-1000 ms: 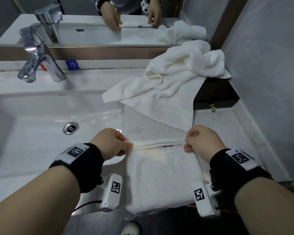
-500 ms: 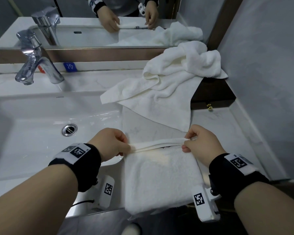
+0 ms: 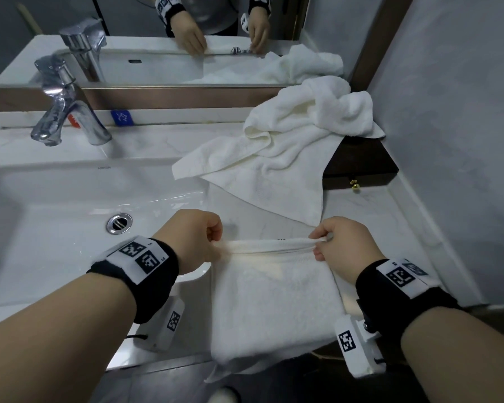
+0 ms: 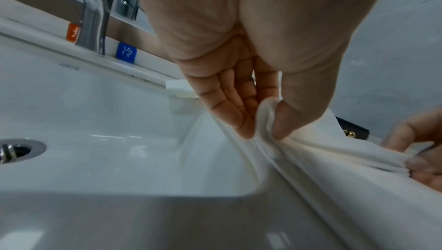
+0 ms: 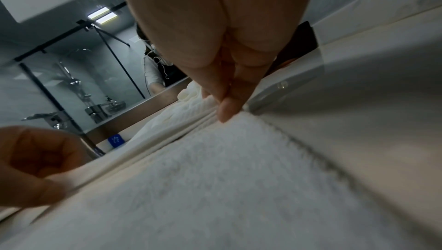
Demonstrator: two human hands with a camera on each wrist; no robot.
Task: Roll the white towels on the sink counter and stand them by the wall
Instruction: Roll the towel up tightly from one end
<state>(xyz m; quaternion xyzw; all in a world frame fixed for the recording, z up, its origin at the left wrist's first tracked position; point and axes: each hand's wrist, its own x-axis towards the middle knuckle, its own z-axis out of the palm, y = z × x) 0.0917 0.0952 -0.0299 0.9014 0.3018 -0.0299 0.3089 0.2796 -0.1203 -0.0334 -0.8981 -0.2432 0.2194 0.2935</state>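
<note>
Since the earlier frames, both hands have lifted the far hem of the folded towel (image 3: 274,301) slightly and begun curling it toward the near side, so the thin band between them now stands up as a raised ridge. Thumb and fingers of the left hand (image 3: 191,239) are closed together on the hem's left end; the left wrist view shows the cloth bunched between the thumb tip and the fingertips (image 4: 241,120). At the other end, the right hand (image 3: 344,245) pinches the hem's right corner in the same manner, its thumb pressed down on the ribbed border in the right wrist view. This towel is white terry, nubby on its flat face with a smooth corded band along the hem, folded into a rectangle lying on the near part of the sink counter (image 3: 390,228), its near edge hanging over the counter's front. Farther back and to the right, a second white towel (image 3: 297,146) lies loose and crumpled, heaped against the right wall (image 3: 454,112) and partly draped over a dark wooden box (image 3: 361,170) with a small brass knob. Left of the hands is the glossy white basin (image 3: 56,228) with a metal drain (image 3: 119,223); a chrome faucet (image 3: 67,112) stands at the far left, beneath the mirror (image 3: 157,53). Both wrists wear black bands with printed square markers.
</note>
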